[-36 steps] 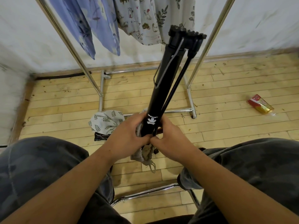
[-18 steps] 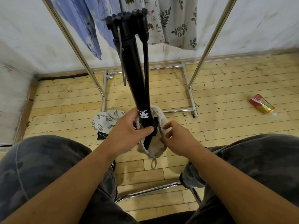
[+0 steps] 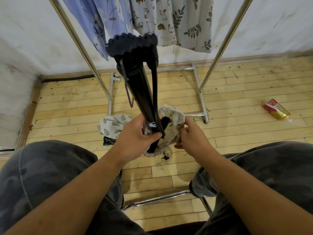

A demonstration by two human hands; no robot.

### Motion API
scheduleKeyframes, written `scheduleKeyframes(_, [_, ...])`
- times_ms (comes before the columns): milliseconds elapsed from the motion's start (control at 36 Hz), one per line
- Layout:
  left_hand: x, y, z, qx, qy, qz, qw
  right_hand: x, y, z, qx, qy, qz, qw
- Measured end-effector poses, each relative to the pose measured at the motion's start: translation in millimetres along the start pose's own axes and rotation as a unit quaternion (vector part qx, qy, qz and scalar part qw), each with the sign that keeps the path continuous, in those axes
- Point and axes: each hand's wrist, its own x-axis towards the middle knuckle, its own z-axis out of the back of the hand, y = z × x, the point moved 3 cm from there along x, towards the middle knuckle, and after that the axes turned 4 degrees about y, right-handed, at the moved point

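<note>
Left hand [image 3: 135, 134] grips tripod [image 3: 140, 92]; right hand [image 3: 193, 136] pinches pouch [image 3: 176, 116] rim — rack legs [image 3: 200, 97] just behind.

- Black folded tripod [image 3: 140, 92]: held tilted, feet end up, white logo near the gripped lower part, lower end tucked into pouch.
- Grey drawstring pouch [image 3: 172, 131]: mouth pulled open around it.

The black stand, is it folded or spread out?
Folded. On the black stand the legs lie close along the pole, in the left hand.
</note>
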Motion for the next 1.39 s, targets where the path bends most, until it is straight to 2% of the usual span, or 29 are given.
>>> scheduleKeyframes(250, [6.1, 5.5, -3.5, 0.052, -0.015, 0.006, 0.999, -1.2, 8.4, -1.1, 0.004, 0.021, 0.024, 0.999])
scheduleKeyframes(389, [7.8, 8.6, -3.7, 0.085, -0.026, 0.005, 0.996, -6.5, 15.8, -4.3, -0.006, 0.054, 0.081, 0.995])
scheduleKeyframes(639, [11.0, 15.0, -4.5, 0.144, -0.05, -0.005, 0.988, -14.2, 26.6, -2.0, 0.011, 0.035, 0.133, 0.99])
scheduleKeyframes(806, [12.3, 17.7, -1.9, 0.137, -0.069, 0.027, 0.988, -16.4, 28.1, -2.3, 0.063, 0.068, 0.107, 0.99])
scheduleKeyframes(1056, [6.8, 8.2, -2.1, 0.082, -0.056, 0.032, 0.995, -17.4, 30.6, 2.2, 0.039, 0.024, 0.081, 0.996])
scheduleKeyframes(1250, [6.1, 4.4, -0.8, 0.087, -0.06, 0.022, 0.994, -25.5, 36.5, -1.7, 0.046, 0.098, 0.178, 0.978])
scheduleKeyframes(1389, [3.7, 1.6, -5.8, 0.119, -0.015, -0.01, 0.993, -29.6, 40.4, -10.0, -0.024, 0.113, 0.227, 0.967])
